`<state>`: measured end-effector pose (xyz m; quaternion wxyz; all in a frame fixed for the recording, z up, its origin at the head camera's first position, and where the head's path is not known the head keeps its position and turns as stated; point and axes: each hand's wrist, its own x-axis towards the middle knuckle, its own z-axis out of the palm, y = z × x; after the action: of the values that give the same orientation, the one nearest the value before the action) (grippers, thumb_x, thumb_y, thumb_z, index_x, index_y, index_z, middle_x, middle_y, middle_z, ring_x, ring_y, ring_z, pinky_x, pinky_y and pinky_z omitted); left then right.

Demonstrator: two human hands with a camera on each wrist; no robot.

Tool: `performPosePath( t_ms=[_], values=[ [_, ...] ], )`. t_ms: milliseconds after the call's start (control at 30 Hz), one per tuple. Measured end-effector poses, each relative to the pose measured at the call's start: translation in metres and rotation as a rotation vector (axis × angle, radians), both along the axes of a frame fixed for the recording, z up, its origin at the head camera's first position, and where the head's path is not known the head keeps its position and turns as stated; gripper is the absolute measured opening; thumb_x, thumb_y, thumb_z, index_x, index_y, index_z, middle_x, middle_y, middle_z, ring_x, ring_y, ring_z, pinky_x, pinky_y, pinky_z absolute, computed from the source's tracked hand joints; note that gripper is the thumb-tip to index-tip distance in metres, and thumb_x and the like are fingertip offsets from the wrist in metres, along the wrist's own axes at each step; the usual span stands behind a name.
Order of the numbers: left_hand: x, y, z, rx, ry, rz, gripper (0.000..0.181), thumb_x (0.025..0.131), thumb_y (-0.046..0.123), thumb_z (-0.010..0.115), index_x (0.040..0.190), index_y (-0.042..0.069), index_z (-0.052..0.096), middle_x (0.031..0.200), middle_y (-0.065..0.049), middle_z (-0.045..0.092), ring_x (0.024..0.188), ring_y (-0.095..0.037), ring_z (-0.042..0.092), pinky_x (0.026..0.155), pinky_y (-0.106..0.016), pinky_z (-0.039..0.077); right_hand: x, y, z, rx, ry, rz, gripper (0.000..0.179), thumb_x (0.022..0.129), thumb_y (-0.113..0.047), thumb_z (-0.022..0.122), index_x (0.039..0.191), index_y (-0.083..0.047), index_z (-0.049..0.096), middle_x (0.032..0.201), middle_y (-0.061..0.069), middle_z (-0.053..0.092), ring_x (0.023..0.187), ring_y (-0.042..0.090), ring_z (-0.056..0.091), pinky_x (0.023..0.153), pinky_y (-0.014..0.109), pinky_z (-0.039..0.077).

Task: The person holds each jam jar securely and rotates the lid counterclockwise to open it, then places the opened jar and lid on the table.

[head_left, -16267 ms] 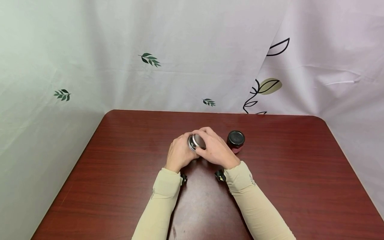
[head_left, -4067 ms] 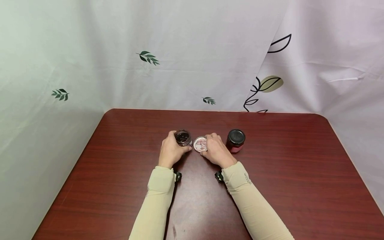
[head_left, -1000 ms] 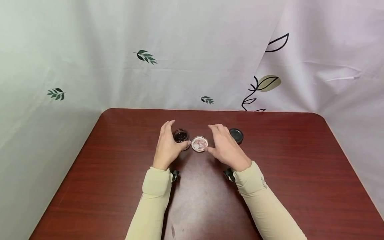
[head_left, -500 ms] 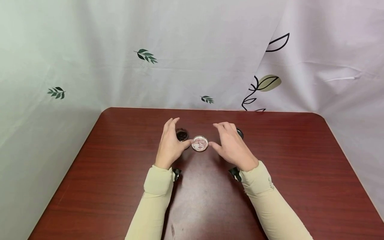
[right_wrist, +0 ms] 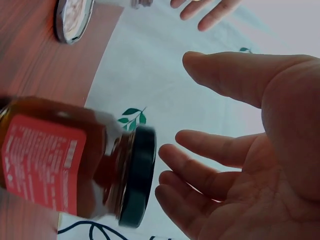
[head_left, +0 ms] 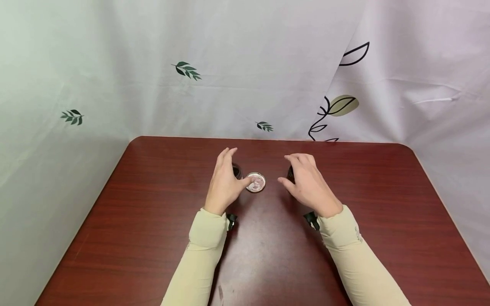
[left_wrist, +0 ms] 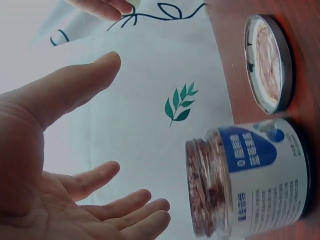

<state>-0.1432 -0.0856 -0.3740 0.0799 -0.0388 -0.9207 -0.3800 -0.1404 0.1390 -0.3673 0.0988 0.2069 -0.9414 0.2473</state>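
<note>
My left hand (head_left: 225, 185) hovers with fingers spread above a lidless glass jar (left_wrist: 262, 175), holding nothing. The jar stands upright with a blue and white label and dark reddish contents; in the head view the hand hides most of it. A metal lid (head_left: 257, 182) lies beside it, inner side up and smeared with pinkish residue; in that view my left thumb overlaps its edge. My right hand (head_left: 310, 185), fingers apart, hovers over a second jar (right_wrist: 50, 160), not touching it. This jar has a red label and a dark lid (right_wrist: 137, 175) on; the hand mostly hides it in the head view.
Both jars and the loose lid are on a reddish-brown wooden table (head_left: 134, 212). A pale curtain (head_left: 229, 93) with leaf prints hangs behind the table's far edge and along its sides.
Earlier the left hand held the first jar and the right hand the removed lid, now lying on the table. Over the last second both hands have shifted right, the right one over the dark-lidded jar.
</note>
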Motion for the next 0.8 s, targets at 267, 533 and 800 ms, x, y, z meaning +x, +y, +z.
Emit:
performPosePath(
  t_ms=[267, 533, 800],
  values=[
    [0.0, 0.008, 0.001, 0.013, 0.01, -0.024, 0.088, 0.067, 0.026, 0.08, 0.141, 0.012, 0.034, 0.147, -0.01, 0.027, 0.131, -0.025, 0.034, 0.101, -0.041, 0.035, -0.001, 0.009, -0.002, -0.001, -0.01, -0.01, 0.056, 0.082, -0.022, 0.068, 0.128, 0.003, 0.048, 0.127, 0.017, 0.047, 0.12, 0.036, 0.034, 0.098, 0.046, 0.031],
    [0.0, 0.018, 0.002, 0.014, 0.003, -0.052, 0.09, 0.066, 0.025, 0.081, 0.141, 0.014, 0.034, 0.144, -0.005, 0.033, 0.129, -0.021, 0.036, 0.1, -0.04, 0.035, -0.001, 0.018, -0.003, 0.004, -0.012, -0.025, 0.056, 0.081, -0.022, 0.068, 0.128, 0.002, 0.049, 0.128, 0.017, 0.047, 0.119, 0.038, 0.035, 0.098, 0.047, 0.031],
    [0.002, 0.031, 0.001, -0.005, 0.006, -0.083, 0.091, 0.066, 0.03, 0.082, 0.141, 0.014, 0.034, 0.143, -0.005, 0.035, 0.129, -0.02, 0.035, 0.102, -0.039, 0.034, 0.003, 0.028, -0.008, -0.001, -0.008, -0.041, 0.055, 0.082, -0.022, 0.069, 0.127, 0.003, 0.049, 0.127, 0.018, 0.046, 0.119, 0.039, 0.036, 0.097, 0.048, 0.031]
  ],
)
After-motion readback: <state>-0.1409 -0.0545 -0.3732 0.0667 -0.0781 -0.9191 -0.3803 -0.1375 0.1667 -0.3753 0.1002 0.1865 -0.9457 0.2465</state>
